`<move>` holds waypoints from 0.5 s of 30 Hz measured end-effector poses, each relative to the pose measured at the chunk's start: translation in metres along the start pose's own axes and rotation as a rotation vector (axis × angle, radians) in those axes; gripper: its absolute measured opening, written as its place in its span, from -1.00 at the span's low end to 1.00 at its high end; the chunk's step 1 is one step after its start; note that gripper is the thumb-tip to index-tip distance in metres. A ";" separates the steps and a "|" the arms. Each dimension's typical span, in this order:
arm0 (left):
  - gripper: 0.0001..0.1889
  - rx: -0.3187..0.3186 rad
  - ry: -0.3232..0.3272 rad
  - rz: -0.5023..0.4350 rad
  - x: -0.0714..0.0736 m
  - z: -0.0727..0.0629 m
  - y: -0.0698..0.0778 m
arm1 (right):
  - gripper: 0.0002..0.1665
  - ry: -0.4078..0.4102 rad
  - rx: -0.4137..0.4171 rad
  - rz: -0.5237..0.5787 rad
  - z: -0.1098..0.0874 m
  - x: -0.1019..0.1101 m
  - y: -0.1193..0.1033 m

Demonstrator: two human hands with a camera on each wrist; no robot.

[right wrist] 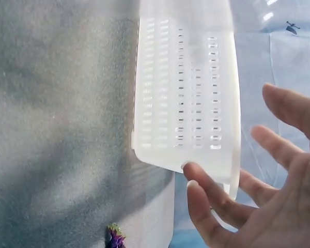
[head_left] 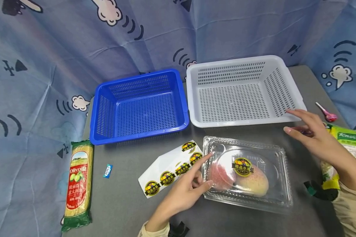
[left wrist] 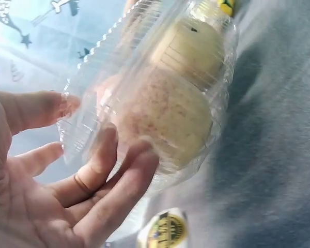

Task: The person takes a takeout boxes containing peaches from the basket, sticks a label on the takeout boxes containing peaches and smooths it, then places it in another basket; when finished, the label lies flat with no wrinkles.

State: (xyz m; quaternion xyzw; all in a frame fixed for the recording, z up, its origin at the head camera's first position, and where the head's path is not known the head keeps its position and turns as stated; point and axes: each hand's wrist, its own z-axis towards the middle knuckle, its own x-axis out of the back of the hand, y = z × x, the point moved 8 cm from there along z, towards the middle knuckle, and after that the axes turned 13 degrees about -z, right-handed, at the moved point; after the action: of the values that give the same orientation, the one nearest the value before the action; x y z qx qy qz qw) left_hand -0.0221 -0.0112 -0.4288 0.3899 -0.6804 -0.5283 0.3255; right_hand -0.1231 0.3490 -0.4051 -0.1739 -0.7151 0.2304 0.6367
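My left hand (head_left: 186, 188) holds the left side of a clear plastic fruit box (head_left: 274, 194), its index finger stretched over the lid. The left wrist view has the thumb and fingertips on the box's edge and the other fingers bent against its side. Through the lid show two rounded fruits, one pink (head_left: 221, 176) and one yellow with a pink blush (head_left: 256, 182). A round black and gold sticker (head_left: 242, 167) is on the lid. My right hand (head_left: 317, 136) is beside the front right corner of the white basket (right wrist: 186, 103), fingers spread and holding nothing.
A blue basket (head_left: 142, 134) stands left of the white one. A sheet of stickers (head_left: 160, 164) lies by my left hand. Further left are a small blue packet (head_left: 108, 171) and a spaghetti pack (head_left: 78, 184). A lollipop (head_left: 329, 115) and a green Knorr bag (head_left: 351, 140) are at the right.
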 end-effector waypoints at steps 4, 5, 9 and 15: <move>-0.16 -0.008 -0.019 -0.078 0.004 -0.003 0.011 | -0.17 0.010 0.031 0.007 0.004 0.001 0.005; -0.16 -0.017 -0.025 -0.099 0.005 -0.003 0.014 | -0.18 0.009 0.039 0.005 0.005 0.000 0.006; -0.15 -0.075 -0.042 -0.179 0.009 -0.002 0.030 | -0.26 0.004 0.079 0.011 0.009 -0.002 0.009; -0.17 -0.118 -0.015 -0.235 0.020 0.007 0.050 | -0.40 0.078 0.180 0.095 0.016 -0.003 0.008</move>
State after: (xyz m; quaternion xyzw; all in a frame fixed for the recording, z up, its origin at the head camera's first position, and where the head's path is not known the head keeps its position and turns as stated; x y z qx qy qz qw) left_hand -0.0471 -0.0183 -0.3810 0.4430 -0.6002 -0.6048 0.2788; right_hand -0.1388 0.3523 -0.4132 -0.1587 -0.6571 0.3166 0.6654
